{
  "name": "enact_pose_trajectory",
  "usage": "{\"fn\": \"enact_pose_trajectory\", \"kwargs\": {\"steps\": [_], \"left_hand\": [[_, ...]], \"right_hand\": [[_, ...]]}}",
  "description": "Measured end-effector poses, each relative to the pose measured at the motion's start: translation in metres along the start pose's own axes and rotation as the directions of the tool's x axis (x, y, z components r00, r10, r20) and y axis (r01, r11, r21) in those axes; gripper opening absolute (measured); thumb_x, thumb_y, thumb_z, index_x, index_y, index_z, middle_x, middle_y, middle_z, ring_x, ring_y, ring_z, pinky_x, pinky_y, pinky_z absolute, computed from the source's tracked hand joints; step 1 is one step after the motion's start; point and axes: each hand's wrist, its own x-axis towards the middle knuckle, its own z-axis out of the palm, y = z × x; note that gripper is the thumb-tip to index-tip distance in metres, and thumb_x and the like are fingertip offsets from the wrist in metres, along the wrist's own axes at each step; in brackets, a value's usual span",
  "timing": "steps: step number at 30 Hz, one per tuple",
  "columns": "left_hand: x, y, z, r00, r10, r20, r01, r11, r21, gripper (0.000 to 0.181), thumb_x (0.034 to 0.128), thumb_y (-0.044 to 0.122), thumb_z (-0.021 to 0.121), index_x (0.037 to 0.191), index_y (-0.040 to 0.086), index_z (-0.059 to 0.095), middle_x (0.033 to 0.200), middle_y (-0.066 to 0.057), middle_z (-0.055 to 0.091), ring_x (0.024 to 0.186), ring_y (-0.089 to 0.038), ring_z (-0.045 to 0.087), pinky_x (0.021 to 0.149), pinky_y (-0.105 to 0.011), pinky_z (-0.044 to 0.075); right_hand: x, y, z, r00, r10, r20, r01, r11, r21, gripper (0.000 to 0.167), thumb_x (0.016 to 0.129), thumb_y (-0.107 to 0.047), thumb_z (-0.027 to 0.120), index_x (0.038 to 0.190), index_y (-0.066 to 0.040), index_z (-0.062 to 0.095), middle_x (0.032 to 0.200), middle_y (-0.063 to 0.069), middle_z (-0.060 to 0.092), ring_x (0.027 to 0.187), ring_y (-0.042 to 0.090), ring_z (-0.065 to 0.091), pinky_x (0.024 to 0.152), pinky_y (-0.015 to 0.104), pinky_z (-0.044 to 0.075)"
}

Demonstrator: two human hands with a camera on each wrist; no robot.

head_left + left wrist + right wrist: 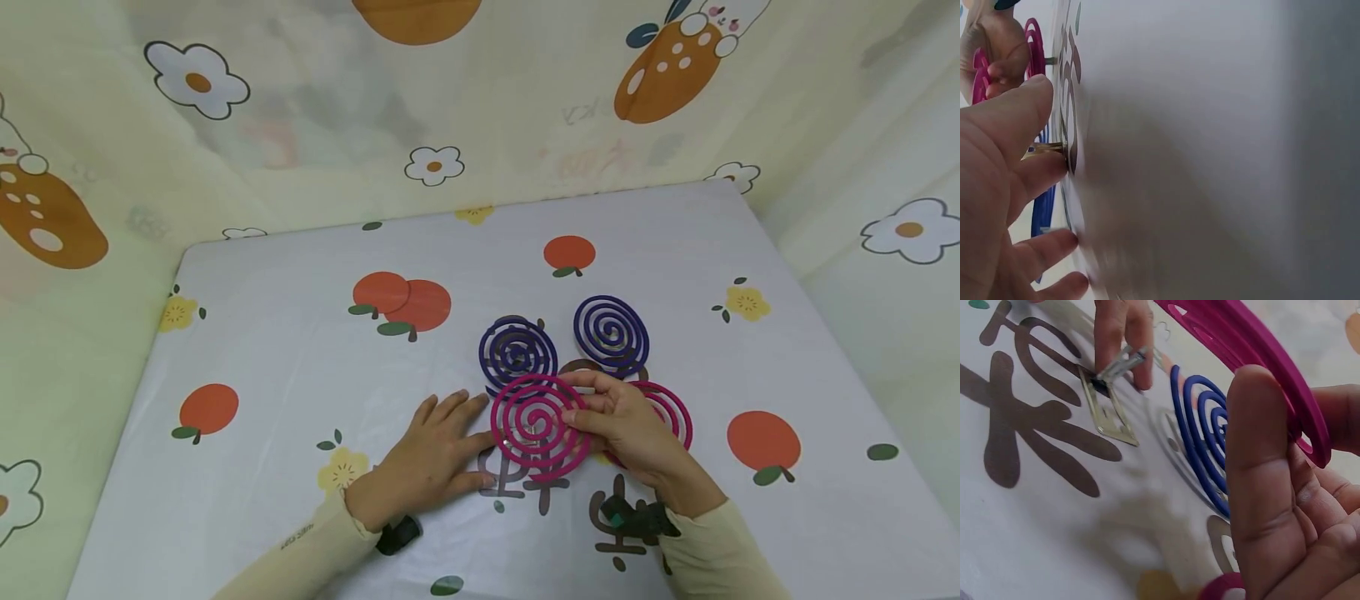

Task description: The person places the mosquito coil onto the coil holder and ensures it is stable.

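My right hand (633, 429) pinches a pink mosquito coil (538, 419) between thumb and fingers and holds it raised off the table. Below that coil, a small metal coil stand (1124, 364) sits on the tabletop, its upright tab sticking up. Palm down, my left hand (427, 462) rests on the table with spread fingers, and its fingertips (1141, 378) are at the stand. In the left wrist view the index finger lies right beside the stand (1047, 148). A second pink coil (687, 425) is partly hidden behind my right hand.
Two dark blue coils, one on the left (516, 357) and one on the right (611, 333), lie beyond my hands. The table (285, 350) has a white cover printed with fruit, flowers and brown characters. A patterned curtain (322, 100) hangs behind it.
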Motion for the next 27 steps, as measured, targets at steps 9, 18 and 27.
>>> {"fn": "enact_pose_trajectory", "kwargs": {"steps": [9, 18, 27], "left_hand": [[-0.001, 0.003, 0.000, 0.997, -0.029, 0.066, 0.030, 1.000, -0.007, 0.065, 0.0953, 0.067, 0.060, 0.151, 0.033, 0.057, 0.170, -0.012, 0.029, 0.156, -0.041, 0.024, 0.118, -0.071, 0.023], [-0.003, 0.005, 0.000, 0.994, -0.032, 0.104, 0.028, 0.999, 0.035, 0.073, 0.0965, 0.070, 0.055, 0.160, 0.034, 0.044, 0.173, -0.011, 0.021, 0.157, -0.043, 0.019, 0.119, -0.071, 0.022], [-0.006, 0.007, -0.001, 0.990, -0.044, 0.135, 0.038, 0.998, 0.041, 0.076, 0.0976, 0.070, 0.053, 0.163, 0.034, 0.037, 0.175, -0.010, 0.016, 0.159, -0.043, 0.013, 0.120, -0.070, 0.020]], "right_hand": [[0.009, 0.002, 0.005, 0.999, 0.036, 0.014, -0.036, 0.999, -0.028, 0.052, 0.100, -0.002, 0.067, 0.147, 0.004, 0.046, 0.097, 0.011, 0.077, 0.079, 0.019, 0.077, 0.066, 0.023, 0.059], [0.014, 0.005, 0.009, 0.999, 0.026, 0.027, -0.022, 0.992, -0.128, 0.054, 0.098, -0.004, 0.069, 0.147, 0.003, 0.047, 0.094, 0.013, 0.075, 0.084, 0.018, 0.074, 0.075, 0.022, 0.060], [0.018, 0.009, 0.016, 1.000, -0.016, 0.015, 0.019, 0.973, -0.228, 0.052, 0.098, -0.004, 0.070, 0.146, 0.001, 0.051, 0.115, 0.018, 0.076, 0.100, 0.025, 0.076, 0.085, 0.023, 0.059]]}}
